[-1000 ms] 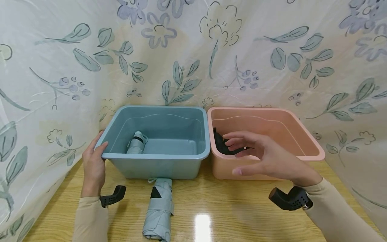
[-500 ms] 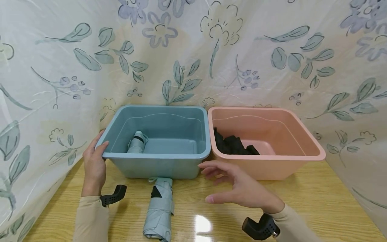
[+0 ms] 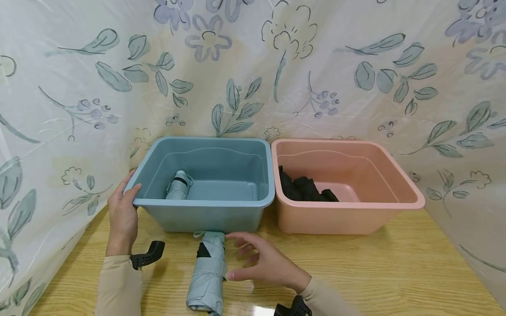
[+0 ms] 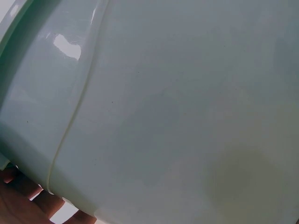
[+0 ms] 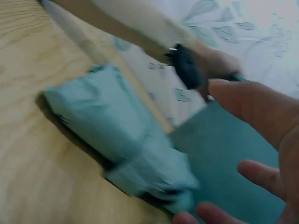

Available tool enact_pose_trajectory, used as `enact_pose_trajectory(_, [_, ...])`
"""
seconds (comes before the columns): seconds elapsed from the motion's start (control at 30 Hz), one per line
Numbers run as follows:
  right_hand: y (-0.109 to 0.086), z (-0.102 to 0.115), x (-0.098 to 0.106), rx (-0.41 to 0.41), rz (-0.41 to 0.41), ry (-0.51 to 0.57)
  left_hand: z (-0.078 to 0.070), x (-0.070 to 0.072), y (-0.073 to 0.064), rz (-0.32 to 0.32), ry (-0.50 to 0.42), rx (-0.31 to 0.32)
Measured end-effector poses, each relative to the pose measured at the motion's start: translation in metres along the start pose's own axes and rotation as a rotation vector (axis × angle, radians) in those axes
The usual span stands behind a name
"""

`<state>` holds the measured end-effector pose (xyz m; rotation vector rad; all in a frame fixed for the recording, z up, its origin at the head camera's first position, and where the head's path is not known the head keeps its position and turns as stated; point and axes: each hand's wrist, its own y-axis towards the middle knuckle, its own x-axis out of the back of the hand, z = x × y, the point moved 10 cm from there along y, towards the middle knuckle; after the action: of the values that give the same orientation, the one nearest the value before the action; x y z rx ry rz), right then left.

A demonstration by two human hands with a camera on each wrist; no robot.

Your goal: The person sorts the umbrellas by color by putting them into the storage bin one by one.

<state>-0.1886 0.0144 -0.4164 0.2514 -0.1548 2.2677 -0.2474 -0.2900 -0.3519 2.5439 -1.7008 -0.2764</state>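
Observation:
My left hand (image 3: 123, 221) grips the left rim of the blue bin (image 3: 205, 217), thumb over the edge. The left wrist view is filled by the bin's wall (image 4: 177, 102), with some fingers (image 4: 49, 203) at its lower left. A light blue folded umbrella (image 3: 206, 281), wrapped by its strap, lies on the wooden table in front of that bin. Just right of the umbrella, my right hand (image 3: 270, 262) hovers with fingers and thumb spread towards it. From the right wrist, the umbrella (image 5: 117, 126) appears blurred, beyond the spread fingers.
Inside the blue bin, at left, lies a light blue rolled item (image 3: 178, 186) with a black band. A pink bin (image 3: 328, 219) stands alongside, holding a black bundle (image 3: 304, 189). Behind both hangs a floral sheet (image 3: 245, 57).
My right hand has come out from over the pink bin and moved left and nearer, to beside the umbrella. The left hand and both bins stay put.

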Motion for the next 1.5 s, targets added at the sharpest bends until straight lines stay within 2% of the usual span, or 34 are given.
enact_pose_trajectory(0.1, [0.009,-0.008,-0.015,-0.016,0.0,-0.021,0.0,0.001,0.0,0.004,-0.008,-0.005])
enact_pose_trajectory(0.3, [0.024,-0.015,-0.037,-0.055,0.001,-0.156,0.001,0.001,0.0,0.01,-0.019,-0.015])
enact_pose_trajectory(0.57, [0.037,-0.016,-0.049,-0.118,-0.068,-0.356,0.002,0.001,0.001,0.023,-0.015,-0.016])
enact_pose_trajectory(0.7, [0.04,-0.016,-0.053,-0.133,-0.097,-0.411,0.002,0.002,0.0,0.021,-0.009,-0.009])
enact_pose_trajectory(0.83, [0.04,-0.016,-0.054,-0.134,-0.119,-0.411,0.002,0.002,0.0,0.016,-0.009,-0.007])
enact_pose_trajectory(1.17, [0.037,-0.015,-0.054,-0.137,-0.135,-0.334,0.002,0.002,0.0,0.016,-0.009,-0.012])
enact_pose_trajectory(1.5, [0.035,-0.019,-0.057,-0.183,-0.099,-0.288,0.002,0.002,0.001,0.018,-0.009,-0.001])
